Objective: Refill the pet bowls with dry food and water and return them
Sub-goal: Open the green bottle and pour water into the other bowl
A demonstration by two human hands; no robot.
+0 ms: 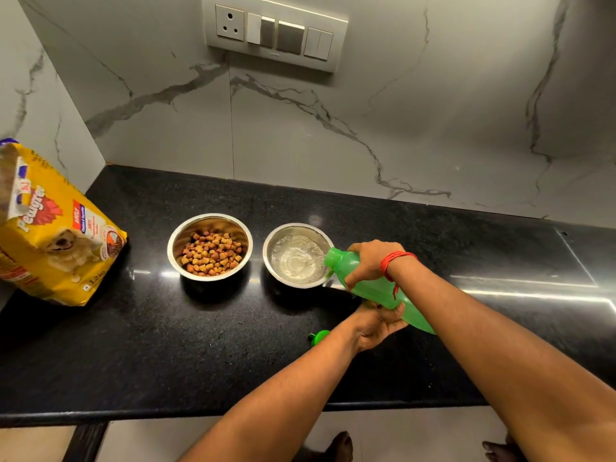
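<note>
Water runs from the tilted green bottle [370,290] into the water bowl [265,253], right of centre in the frame. The right hand [370,261] grips the bottle just below its neck; the left hand [380,323] curls under its base. The step likely goes best with a shallow tilt and the mouth over the rim, so the stream lands inside and does not splash, stopping short of the brim so the bowl can be carried. The food bowl [169,248], just to its left, already holds kibble [210,253].

The black polished surface [166,345] also carries the green cap [320,336], lower centre, and the yellow food bag [53,228] at far left. Behind is a marble wall [433,111] with a switch panel [275,33] at top centre.
</note>
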